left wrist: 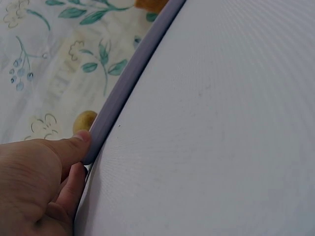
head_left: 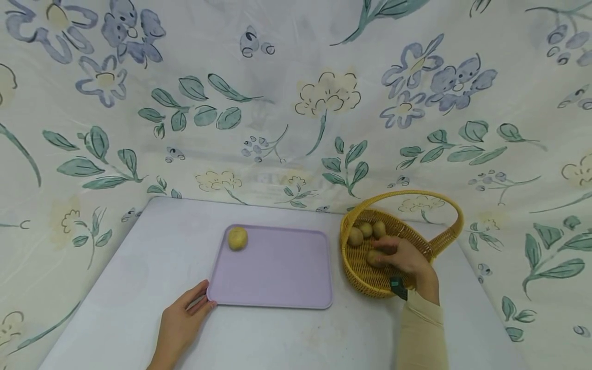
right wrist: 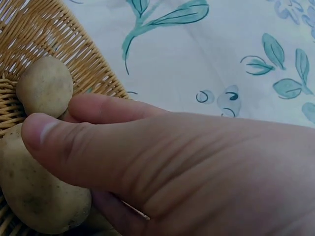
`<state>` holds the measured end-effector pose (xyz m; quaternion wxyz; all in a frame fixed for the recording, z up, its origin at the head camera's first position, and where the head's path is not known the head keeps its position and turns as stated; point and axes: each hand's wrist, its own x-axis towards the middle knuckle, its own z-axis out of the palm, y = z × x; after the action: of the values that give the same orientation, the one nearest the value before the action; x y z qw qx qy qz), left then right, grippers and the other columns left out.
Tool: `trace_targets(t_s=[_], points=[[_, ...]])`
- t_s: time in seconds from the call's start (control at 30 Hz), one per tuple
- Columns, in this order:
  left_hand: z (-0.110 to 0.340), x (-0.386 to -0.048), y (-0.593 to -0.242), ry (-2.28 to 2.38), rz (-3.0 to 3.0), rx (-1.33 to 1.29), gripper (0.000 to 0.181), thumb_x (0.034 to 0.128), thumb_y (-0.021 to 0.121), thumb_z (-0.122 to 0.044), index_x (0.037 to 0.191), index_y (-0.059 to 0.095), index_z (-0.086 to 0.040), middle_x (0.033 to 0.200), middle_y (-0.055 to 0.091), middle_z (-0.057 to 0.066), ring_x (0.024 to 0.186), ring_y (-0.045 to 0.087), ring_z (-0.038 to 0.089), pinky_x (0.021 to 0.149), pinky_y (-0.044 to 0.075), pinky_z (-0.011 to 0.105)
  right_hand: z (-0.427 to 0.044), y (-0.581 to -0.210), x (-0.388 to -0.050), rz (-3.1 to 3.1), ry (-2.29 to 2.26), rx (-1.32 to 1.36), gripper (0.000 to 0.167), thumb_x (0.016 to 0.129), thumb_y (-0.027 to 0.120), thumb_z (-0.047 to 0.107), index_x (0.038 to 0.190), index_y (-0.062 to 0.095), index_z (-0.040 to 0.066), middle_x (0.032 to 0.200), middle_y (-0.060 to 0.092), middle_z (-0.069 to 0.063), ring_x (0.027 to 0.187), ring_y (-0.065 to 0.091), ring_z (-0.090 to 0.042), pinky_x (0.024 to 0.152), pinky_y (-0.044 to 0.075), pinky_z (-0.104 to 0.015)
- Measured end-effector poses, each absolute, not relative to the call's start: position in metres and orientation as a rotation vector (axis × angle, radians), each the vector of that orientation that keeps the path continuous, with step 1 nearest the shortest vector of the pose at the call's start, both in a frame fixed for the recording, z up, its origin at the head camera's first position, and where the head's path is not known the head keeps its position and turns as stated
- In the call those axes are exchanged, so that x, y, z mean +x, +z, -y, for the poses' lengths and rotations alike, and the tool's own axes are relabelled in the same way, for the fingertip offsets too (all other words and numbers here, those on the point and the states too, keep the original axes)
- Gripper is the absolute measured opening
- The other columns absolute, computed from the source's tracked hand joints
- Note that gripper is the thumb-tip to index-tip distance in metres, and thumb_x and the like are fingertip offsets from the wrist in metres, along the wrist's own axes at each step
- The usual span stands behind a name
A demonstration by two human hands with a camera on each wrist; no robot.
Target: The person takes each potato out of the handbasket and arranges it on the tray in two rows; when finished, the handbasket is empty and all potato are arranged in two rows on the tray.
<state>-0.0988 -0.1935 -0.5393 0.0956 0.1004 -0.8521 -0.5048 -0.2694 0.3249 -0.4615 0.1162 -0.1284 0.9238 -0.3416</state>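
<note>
A lavender tray (head_left: pixel 277 267) lies on the white table with one yellowish potato (head_left: pixel 238 238) in its far left corner. My left hand (head_left: pixel 181 319) holds the tray's near left corner, its thumb (left wrist: pixel 78 142) on the rim and other fingers lower against the edge. To the right stands a wicker basket (head_left: pixel 352 268) with a tall handle. Inside it, my right hand (head_left: pixel 408 259) grips a potato (head_left: pixel 375 258) between thumb and fingers; in the right wrist view the thumb crosses over this potato (right wrist: pixel 42 191). Another potato (right wrist: pixel 45 87) sits just beyond the fingertips.
Several potatoes (head_left: pixel 366 229) rest at the basket's far left side. The basket's handle (head_left: pixel 407 193) arches above and behind my right hand. Flower-patterned cloth (head_left: pixel 277 103) hangs behind the white table (head_left: pixel 152 246) and along its sides.
</note>
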Motion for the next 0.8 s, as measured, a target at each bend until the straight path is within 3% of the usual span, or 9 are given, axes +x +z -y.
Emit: trace_targets(t_s=[0.07, 0.17, 0.3, 0.37, 0.43, 0.6, 0.8], points=[[0.1935, -0.099, -0.5396, -1.508, 2.519, 0.298, 0.057, 0.0842, 0.082, -0.003, 0.137, 0.062, 0.001, 0.133, 0.067, 0.024, 0.105, 0.058, -0.015, 0.086, 0.055, 0.0, -0.3246, -0.4619, -0.2685, -2.704, -1.005, -0.389, 0.044, 0.09, 0.08, 0.026, 0.129, 0.07, 0.009, 0.133, 0.067, -0.012, 0.13, 0.055, -0.036, 0.114, 0.048, -0.05], [0.1936, -0.0992, -0.5397, -1.508, 2.518, 0.295, 0.056, 0.0841, 0.082, -0.002, 0.137, 0.062, 0.001, 0.133, 0.067, 0.023, 0.106, 0.058, -0.015, 0.086, 0.055, 0.001, -0.3245, -0.4634, -0.2678, -2.688, -1.026, -0.442, 0.044, 0.089, 0.08, 0.021, 0.129, 0.07, 0.005, 0.133, 0.067, -0.014, 0.129, 0.055, -0.036, 0.11, 0.049, -0.039], [0.1936, -0.0985, -0.5388, -1.484, 2.529, 0.283, 0.056, 0.0844, 0.082, -0.002, 0.137, 0.062, 0.002, 0.132, 0.067, 0.024, 0.113, 0.07, 0.013, 0.086, 0.055, 0.001, -0.3241, -0.4647, -0.2679, -2.671, -1.03, -0.452, 0.046, 0.088, 0.08, 0.019, 0.129, 0.069, 0.002, 0.136, 0.065, -0.017, 0.131, 0.052, -0.038, 0.111, 0.047, -0.038], [0.1936, -0.0981, -0.5385, -1.477, 2.533, 0.273, 0.056, 0.0847, 0.081, -0.002, 0.137, 0.061, 0.002, 0.133, 0.066, 0.025, 0.116, 0.069, 0.029, 0.086, 0.054, 0.0, -0.3241, -0.4652, -0.268, -2.669, -1.012, -0.424, 0.047, 0.088, 0.081, 0.021, 0.13, 0.069, 0.004, 0.14, 0.063, -0.017, 0.134, 0.049, -0.039, 0.115, 0.044, -0.044], [0.1935, -0.0981, -0.5383, -1.476, 2.534, 0.265, 0.056, 0.0849, 0.081, -0.002, 0.137, 0.061, 0.003, 0.133, 0.066, 0.025, 0.118, 0.067, 0.036, 0.086, 0.054, 0.0, -0.3238, -0.4659, -0.2684, -2.67, -0.988, -0.396, 0.048, 0.088, 0.081, 0.024, 0.131, 0.069, 0.006, 0.142, 0.062, -0.016, 0.137, 0.046, -0.039, 0.118, 0.042, -0.052], [0.1931, -0.0987, -0.5382, -1.473, 2.533, 0.27, 0.056, 0.0844, 0.081, 0.0, 0.137, 0.061, 0.002, 0.133, 0.067, 0.023, 0.117, 0.068, 0.029, 0.086, 0.055, 0.001, -0.3228, -0.466, -0.2692, -2.651, -0.983, -0.377, 0.05, 0.086, 0.083, 0.024, 0.13, 0.069, 0.005, 0.143, 0.061, -0.018, 0.139, 0.043, -0.042, 0.119, 0.039, -0.06], [0.193, -0.0981, -0.5392, -1.477, 2.529, 0.284, 0.056, 0.0839, 0.081, 0.0, 0.136, 0.062, 0.002, 0.132, 0.067, 0.023, 0.114, 0.068, 0.016, 0.085, 0.055, 0.001, -0.3238, -0.4657, -0.2689, -2.633, -0.971, -0.342, 0.05, 0.085, 0.084, 0.026, 0.129, 0.07, 0.009, 0.144, 0.06, -0.018, 0.141, 0.041, -0.043, 0.119, 0.038, -0.062]])
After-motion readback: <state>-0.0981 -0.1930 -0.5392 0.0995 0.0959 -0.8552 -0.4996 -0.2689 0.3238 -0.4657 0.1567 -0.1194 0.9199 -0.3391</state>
